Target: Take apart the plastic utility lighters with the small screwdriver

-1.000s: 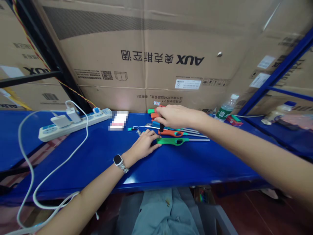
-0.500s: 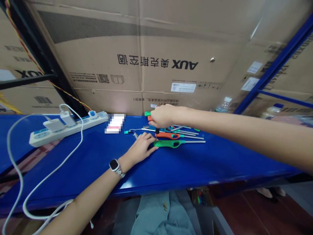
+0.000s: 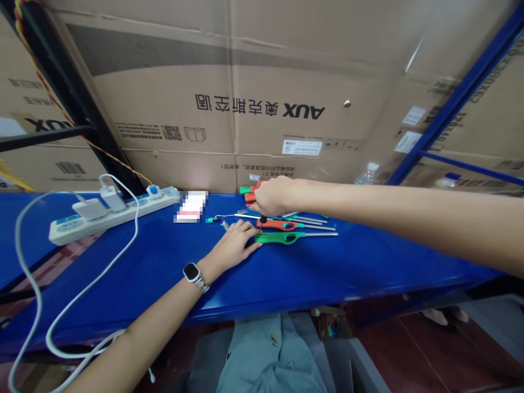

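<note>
A green long-necked lighter (image 3: 278, 238) lies flat on the blue table (image 3: 262, 278), its metal tube pointing right. My left hand (image 3: 234, 244) closes its fingers on the lighter's left end. Above that end, my right hand (image 3: 272, 195) is wrapped round a screwdriver (image 3: 262, 220) with a dark lower part, tilted slightly, its tip down at the green body. Just behind lies an orange lighter (image 3: 280, 224). More lighters, orange and green, are partly hidden behind my right hand and forearm. A small teal-ended part with a wire (image 3: 213, 219) rests left of them.
On the left is a white power strip (image 3: 114, 213) with plugs and a white cable (image 3: 88, 289) looping over the table edge. A blurred white card (image 3: 191, 207) lies beside it. Large cardboard boxes (image 3: 229, 54) stand behind. A plastic bottle (image 3: 368, 173) is at the back right.
The view has shifted slightly, so the lighters and boxes appear a little further left. Both hands keep their places at the green lighter; the screwdriver looks a little more tilted.
</note>
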Motion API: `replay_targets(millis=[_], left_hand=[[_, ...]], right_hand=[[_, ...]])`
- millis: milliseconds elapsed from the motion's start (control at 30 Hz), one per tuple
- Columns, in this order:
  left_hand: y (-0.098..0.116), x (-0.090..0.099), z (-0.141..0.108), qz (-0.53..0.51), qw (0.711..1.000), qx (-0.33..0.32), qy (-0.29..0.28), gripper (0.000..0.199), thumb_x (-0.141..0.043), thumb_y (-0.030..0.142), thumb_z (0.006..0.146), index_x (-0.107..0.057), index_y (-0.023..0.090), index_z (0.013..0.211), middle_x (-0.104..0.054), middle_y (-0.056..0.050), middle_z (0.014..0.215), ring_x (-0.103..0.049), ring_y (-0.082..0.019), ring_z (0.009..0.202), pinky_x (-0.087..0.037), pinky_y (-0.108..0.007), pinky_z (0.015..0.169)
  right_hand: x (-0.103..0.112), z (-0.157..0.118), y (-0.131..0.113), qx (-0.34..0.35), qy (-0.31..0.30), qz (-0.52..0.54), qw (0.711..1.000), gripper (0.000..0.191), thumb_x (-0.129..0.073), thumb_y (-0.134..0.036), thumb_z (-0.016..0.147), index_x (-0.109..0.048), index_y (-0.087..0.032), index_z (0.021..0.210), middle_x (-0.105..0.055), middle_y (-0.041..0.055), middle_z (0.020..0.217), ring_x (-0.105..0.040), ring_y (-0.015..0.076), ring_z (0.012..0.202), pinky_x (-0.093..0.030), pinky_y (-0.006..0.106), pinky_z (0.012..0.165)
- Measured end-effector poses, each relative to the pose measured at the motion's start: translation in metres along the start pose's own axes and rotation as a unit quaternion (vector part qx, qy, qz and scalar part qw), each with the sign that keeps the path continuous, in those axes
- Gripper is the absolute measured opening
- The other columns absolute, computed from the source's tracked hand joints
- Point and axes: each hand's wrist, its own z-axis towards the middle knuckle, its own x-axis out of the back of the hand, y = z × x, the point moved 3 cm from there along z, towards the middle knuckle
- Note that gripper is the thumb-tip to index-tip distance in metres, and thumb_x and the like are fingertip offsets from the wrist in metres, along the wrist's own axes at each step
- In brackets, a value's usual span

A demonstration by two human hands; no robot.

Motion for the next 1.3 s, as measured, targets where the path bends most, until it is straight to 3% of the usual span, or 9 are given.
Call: replay_targets(millis=[267,367,533,667,733,800,933,1133,1300], left_hand=[[0.001,0.001,-0.001,0.008,1.000,0.002,-0.004,0.031,-0.059,0.039,0.101,-0.067,0.016,0.119,-0.066,-0.012,0.113,-0.057,-0.030,0.107,-0.049,-0.048,0.096],[0.002,0.001,-0.001,0.007,1.000,0.006,-0.007,0.031,-0.059,0.039,0.100,-0.067,0.016,0.120,-0.066,-0.012,0.113,-0.057,-0.030,0.108,-0.050,-0.047,0.096],[0.003,0.001,-0.001,0.020,1.000,0.017,-0.013,0.032,-0.060,0.038,0.100,-0.066,0.015,0.121,-0.066,-0.012,0.117,-0.057,-0.030,0.110,-0.049,-0.048,0.096],[0.004,0.002,-0.002,0.064,0.997,0.034,-0.017,0.037,-0.057,0.043,0.101,-0.066,0.016,0.124,-0.065,-0.013,0.120,-0.056,-0.033,0.110,-0.047,-0.051,0.092],[0.005,0.003,-0.002,0.069,0.997,0.034,-0.016,0.036,-0.057,0.044,0.101,-0.068,0.016,0.122,-0.064,-0.014,0.121,-0.056,-0.034,0.110,-0.047,-0.051,0.092],[0.006,0.005,-0.002,0.060,0.998,0.034,-0.010,0.035,-0.058,0.044,0.100,-0.068,0.017,0.120,-0.064,-0.014,0.121,-0.056,-0.034,0.109,-0.047,-0.051,0.093],[0.008,0.008,-0.002,0.035,0.999,0.033,-0.001,0.035,-0.060,0.041,0.099,-0.061,0.019,0.126,-0.064,-0.013,0.124,-0.055,-0.034,0.112,-0.046,-0.052,0.095],[0.008,0.008,-0.004,-0.015,0.999,0.051,0.000,0.029,-0.059,0.031,0.100,-0.056,0.023,0.128,-0.067,-0.009,0.123,-0.057,-0.032,0.114,-0.043,-0.057,0.102],[0.008,0.007,-0.004,-0.040,0.997,0.062,-0.005,0.030,-0.061,0.032,0.099,-0.058,0.021,0.126,-0.069,-0.008,0.117,-0.059,-0.031,0.109,-0.043,-0.057,0.103]], right_hand=[[0.001,0.006,-0.001,0.142,-0.023,0.013,0.990,0.021,-0.073,-0.025,0.079,-0.074,-0.019,0.099,-0.066,0.0055,0.086,-0.059,0.0204,0.076,-0.039,0.033,0.064],[-0.002,0.005,0.001,0.150,-0.026,0.037,0.988,0.030,-0.073,-0.018,0.076,-0.073,-0.019,0.105,-0.067,0.0056,0.088,-0.059,0.0195,0.076,-0.038,0.031,0.063],[-0.005,0.002,0.001,0.085,0.024,0.011,0.996,0.043,-0.053,-0.046,0.096,-0.071,-0.012,0.115,-0.068,0.0158,0.094,-0.062,0.0251,0.079,-0.040,0.036,0.065],[-0.005,-0.002,-0.006,0.128,0.057,-0.027,0.990,0.031,-0.057,-0.031,0.092,-0.070,-0.014,0.115,-0.070,0.0154,0.097,-0.062,0.0263,0.085,-0.039,0.037,0.070],[-0.005,-0.005,-0.007,0.155,0.061,0.013,0.986,0.037,-0.066,-0.028,0.085,-0.066,-0.018,0.121,-0.070,0.0114,0.097,-0.061,0.0243,0.084,-0.037,0.035,0.069],[-0.006,-0.008,-0.005,0.168,0.060,0.055,0.982,0.038,-0.070,-0.027,0.080,-0.065,-0.020,0.117,-0.070,0.0078,0.094,-0.059,0.0217,0.081,-0.036,0.033,0.067],[-0.006,-0.019,0.008,0.160,0.073,0.141,0.974,0.019,-0.071,-0.024,0.076,-0.065,-0.020,0.093,-0.070,0.0048,0.089,-0.057,0.0184,0.076,-0.035,0.032,0.064],[-0.010,-0.041,0.043,0.099,0.196,0.328,0.919,0.012,-0.070,-0.020,0.074,-0.060,-0.019,0.082,-0.068,0.0032,0.085,-0.057,0.0170,0.076,-0.041,0.031,0.068],[-0.044,-0.054,0.055,0.072,0.250,0.432,0.864,0.016,-0.072,-0.025,0.074,-0.061,-0.018,0.083,-0.063,0.0000,0.076,-0.053,0.0132,0.065,-0.041,0.029,0.063]])
